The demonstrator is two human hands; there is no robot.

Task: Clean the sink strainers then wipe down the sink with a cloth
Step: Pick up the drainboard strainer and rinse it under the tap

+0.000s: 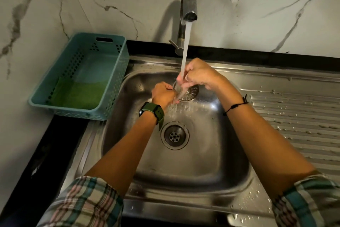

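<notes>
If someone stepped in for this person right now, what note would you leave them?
Left hand and right hand: both grip one strainer, held under the tap, water running.
Sink: drain open, its strainer out.
Green cloth: in the teal basket, left of the sink.
Done: rinsing started.
Left: finish the strainer, refit it, shut the tap, wipe the sink.

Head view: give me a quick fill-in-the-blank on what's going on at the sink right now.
1. Water from the tap is ____.
2. Both hands hold the strainer under the ____.
3. The green cloth lies in the ____ basket.
4. The drain in the sink is ____.

Missing: running; stream; blue; uncovered
</notes>
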